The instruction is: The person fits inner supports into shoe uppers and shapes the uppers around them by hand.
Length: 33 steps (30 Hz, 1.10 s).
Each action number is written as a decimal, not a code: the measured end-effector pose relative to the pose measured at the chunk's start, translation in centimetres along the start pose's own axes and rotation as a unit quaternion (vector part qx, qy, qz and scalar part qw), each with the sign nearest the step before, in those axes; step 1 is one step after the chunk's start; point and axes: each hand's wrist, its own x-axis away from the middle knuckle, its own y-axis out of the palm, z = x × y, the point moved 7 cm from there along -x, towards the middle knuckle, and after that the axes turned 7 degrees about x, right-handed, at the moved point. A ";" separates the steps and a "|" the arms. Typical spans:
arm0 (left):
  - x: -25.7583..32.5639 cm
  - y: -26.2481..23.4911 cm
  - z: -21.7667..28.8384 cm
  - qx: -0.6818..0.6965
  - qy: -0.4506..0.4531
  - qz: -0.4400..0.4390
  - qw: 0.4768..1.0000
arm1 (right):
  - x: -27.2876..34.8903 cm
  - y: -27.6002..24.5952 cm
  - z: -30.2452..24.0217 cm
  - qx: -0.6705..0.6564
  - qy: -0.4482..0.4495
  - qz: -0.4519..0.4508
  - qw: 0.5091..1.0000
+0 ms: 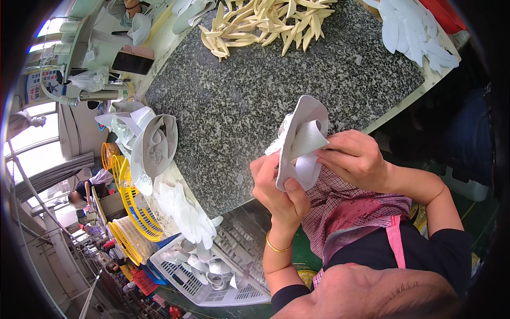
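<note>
Above the near edge of the speckled dark stone tabletop [228,122], I hold up a white shoe upper [293,139]. It has a curved flat piece, a folded band in its middle and glittery trim on its left side. My left hand [281,186] is closed on its lower edge, with the thumb on the near face. At the other side, my right hand [357,158] pinches the folded white band; its fingertips are partly hidden. More white uppers [155,146] with glittery trim lie stacked at the tabletop's left edge.
Beige crescent-shaped strips [265,26] are heaped at the far edge. White flat pieces lie at the far right [409,34] and left [183,212]. A white plastic basket [199,299] holding white parts stands lower left, near yellow baskets [126,196]. A phone [133,63] lies upper left.
</note>
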 end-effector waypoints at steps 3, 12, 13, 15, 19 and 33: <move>0.1 0.0 -0.1 0.000 -0.004 -0.002 1.000 | 0.0 0.2 0.1 -0.001 -0.001 0.004 1.000; 0.2 0.1 0.0 0.003 0.000 -0.005 1.000 | -0.1 0.3 -0.3 0.030 -0.013 -0.011 0.999; 0.2 0.1 0.0 0.003 0.000 -0.006 1.000 | -0.1 0.5 -0.3 0.037 -0.013 -0.028 0.999; 0.2 0.2 0.0 -0.003 0.001 -0.007 1.000 | -0.2 0.4 -0.3 0.050 -0.023 -0.037 0.998; 0.3 0.1 -0.1 -0.003 -0.006 -0.009 1.000 | -0.1 0.9 -0.4 0.065 -0.043 -0.067 0.995; 1.5 -0.3 -0.5 -0.005 -0.036 0.011 0.999 | 1.7 1.1 0.1 0.159 -0.127 -0.103 0.974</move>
